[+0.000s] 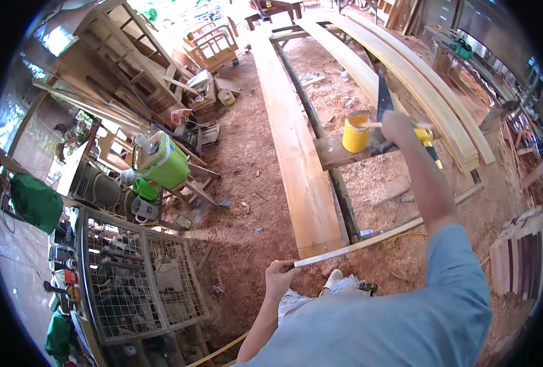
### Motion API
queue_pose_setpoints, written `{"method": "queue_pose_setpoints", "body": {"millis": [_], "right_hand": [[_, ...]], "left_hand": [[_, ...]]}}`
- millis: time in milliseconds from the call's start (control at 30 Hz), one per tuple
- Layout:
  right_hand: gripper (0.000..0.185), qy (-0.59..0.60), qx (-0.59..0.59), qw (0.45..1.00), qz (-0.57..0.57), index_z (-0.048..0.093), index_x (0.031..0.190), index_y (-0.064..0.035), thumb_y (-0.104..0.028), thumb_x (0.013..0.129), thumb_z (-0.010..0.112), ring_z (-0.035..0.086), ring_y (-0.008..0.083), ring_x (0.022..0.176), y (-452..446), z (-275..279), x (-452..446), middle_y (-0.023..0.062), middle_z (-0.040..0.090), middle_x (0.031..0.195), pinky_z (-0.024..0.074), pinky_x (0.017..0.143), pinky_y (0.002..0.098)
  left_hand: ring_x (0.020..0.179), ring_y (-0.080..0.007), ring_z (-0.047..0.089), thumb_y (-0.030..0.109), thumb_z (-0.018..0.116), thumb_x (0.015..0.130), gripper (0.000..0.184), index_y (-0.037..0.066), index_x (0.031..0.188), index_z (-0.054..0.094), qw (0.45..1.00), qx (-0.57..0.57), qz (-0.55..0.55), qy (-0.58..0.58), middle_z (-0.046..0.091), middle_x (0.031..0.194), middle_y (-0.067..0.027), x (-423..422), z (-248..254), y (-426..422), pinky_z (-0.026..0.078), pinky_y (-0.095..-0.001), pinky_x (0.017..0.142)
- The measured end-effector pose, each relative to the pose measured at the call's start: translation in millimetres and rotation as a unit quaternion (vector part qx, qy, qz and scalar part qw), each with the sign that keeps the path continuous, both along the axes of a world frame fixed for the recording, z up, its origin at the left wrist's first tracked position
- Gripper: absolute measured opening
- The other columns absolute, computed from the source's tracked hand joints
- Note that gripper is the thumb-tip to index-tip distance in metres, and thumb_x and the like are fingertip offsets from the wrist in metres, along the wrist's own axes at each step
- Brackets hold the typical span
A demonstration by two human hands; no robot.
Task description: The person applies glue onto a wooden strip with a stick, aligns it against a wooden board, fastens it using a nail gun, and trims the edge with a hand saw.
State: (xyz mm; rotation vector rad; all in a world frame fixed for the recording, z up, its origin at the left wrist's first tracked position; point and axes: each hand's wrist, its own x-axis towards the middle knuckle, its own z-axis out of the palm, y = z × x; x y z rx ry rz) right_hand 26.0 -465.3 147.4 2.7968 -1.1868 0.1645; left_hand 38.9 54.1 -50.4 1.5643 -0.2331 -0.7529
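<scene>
My left hand [279, 279] is closed on the near left end of a long thin strip [369, 241], which crosses the near end of a wide wooden plank [302, 177] and reaches right. My right hand [398, 128] is closed around a light wooden stick [372, 125] beside an open yellow can [355, 136]. Close to that hand, a dark triangular blade [384, 98] stands up; its lower part is partly hidden. Just beyond the hand lies a yellow and black tool [427, 139]. The can rests on a wooden crosspiece [339, 153].
Long boards [430, 92] lie on the frame at the right. A green bin [164, 164] stands on a wooden stand at the left, above a wire-mesh cabinet [143, 269]. Striped wood pieces [519, 260] are stacked at the right. Shavings cover the floor.
</scene>
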Motion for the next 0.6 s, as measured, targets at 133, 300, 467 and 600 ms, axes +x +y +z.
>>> {"method": "queue_pose_setpoints", "body": {"millis": [133, 300, 467, 600], "right_hand": [[0.022, 0.043, -0.045, 0.997, 0.051, 0.072, 0.099, -0.0047, -0.02, 0.088, 0.06, 0.069, 0.0301, 0.098, 0, -1, 26, 0.0158, 0.072, 0.101, 0.0545, 0.085, 0.0436], [0.024, -0.326, -0.032, 0.93, 0.167, 0.069, 0.106, -0.0072, -0.018, 0.086, 0.064, 0.062, 0.0332, 0.098, 82, -37, -21, 0.0142, 0.067, 0.102, 0.0498, 0.087, 0.0444], [0.032, -0.525, 0.034, 0.84, -0.13, 0.06, 0.113, 0.0007, -0.016, 0.086, 0.066, 0.053, 0.0311, 0.105, 180, -179, -156, 0.0173, 0.058, 0.106, 0.0437, 0.092, 0.0448], [0.033, -0.549, 0.073, 0.749, -0.365, 0.056, 0.112, 0.0009, -0.022, 0.09, 0.064, 0.053, 0.0262, 0.098, 192, -244, -221, 0.0144, 0.052, 0.104, 0.0443, 0.086, 0.0417]], "left_hand": [[0.08, -0.0136, 0.068, -0.009, 0.074, 0.078, 0.021, -0.006, 0.098, 0.071, 0.999, -0.021, 0.043, 0.013, 0.071, 0.089, -0.0077, -9, 33, -8, 0.056, -0.0256, 0.075], [0.056, -0.0161, 0.063, -0.011, 0.07, 0.074, 0.017, -0.007, 0.091, 0.069, 0.993, 0.012, 0.063, 0.103, 0.068, 0.071, -0.0102, -6, 27, -9, 0.05, -0.0274, 0.051], [0.074, -0.0222, 0.069, -0.012, 0.065, 0.079, 0.019, -0.011, 0.097, 0.066, 0.983, -0.067, 0.035, 0.166, 0.07, 0.089, -0.0155, 1, 3, 3, 0.059, -0.0318, 0.072], [0.081, -0.0249, 0.07, -0.015, 0.064, 0.079, 0.016, -0.011, 0.094, 0.063, 0.968, -0.08, 0.009, 0.238, 0.07, 0.095, -0.0194, 20, -15, 18, 0.061, -0.0331, 0.077]]}}
